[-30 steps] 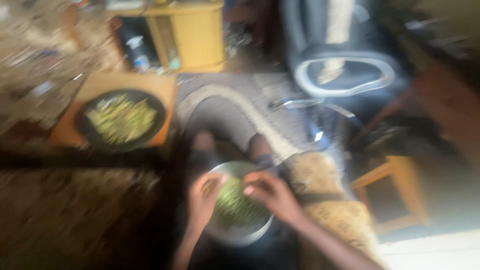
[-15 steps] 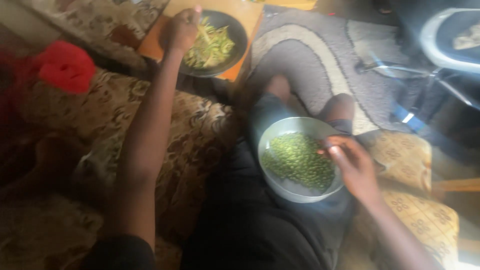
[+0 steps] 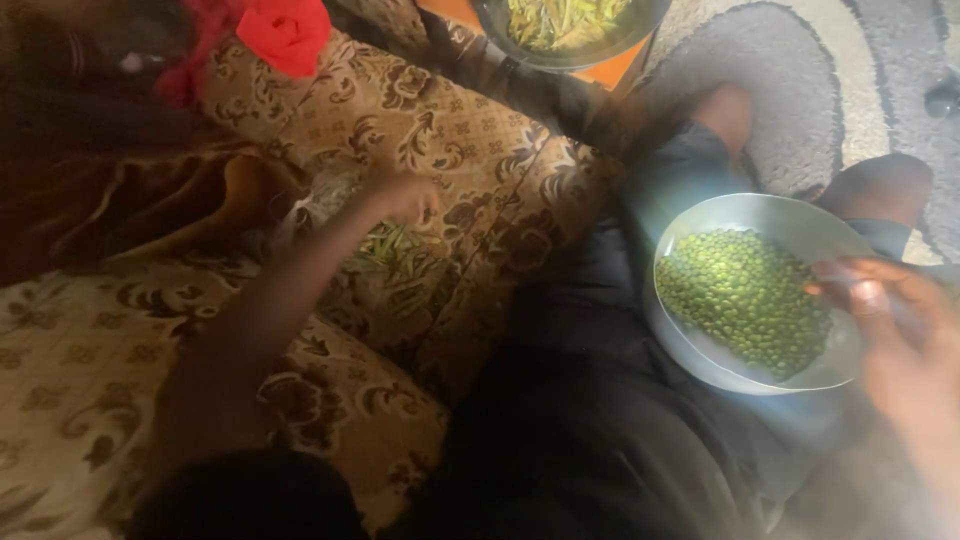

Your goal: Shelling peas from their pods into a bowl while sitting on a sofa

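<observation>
A metal bowl (image 3: 700, 215) full of shelled green peas (image 3: 745, 300) rests on my lap at the right. My right hand (image 3: 890, 320) is at the bowl's right rim, blurred, fingers curled near the peas. My left hand (image 3: 405, 200) reaches out over the patterned sofa cushion toward a small heap of green pods (image 3: 390, 250) lying on it; whether it grips any pod is unclear. A dark plate (image 3: 570, 40) with empty green pods sits at the top edge on an orange board.
A brown floral sofa cushion (image 3: 120, 330) fills the left side. A red cloth (image 3: 285, 30) lies at the top left. A grey patterned rug (image 3: 790, 90) covers the floor beyond my knees.
My left hand has pulled back from the dark plate of pods down to the heap of pods on the sofa. The view has tilted down and left; my right hand stays at the bowl.
</observation>
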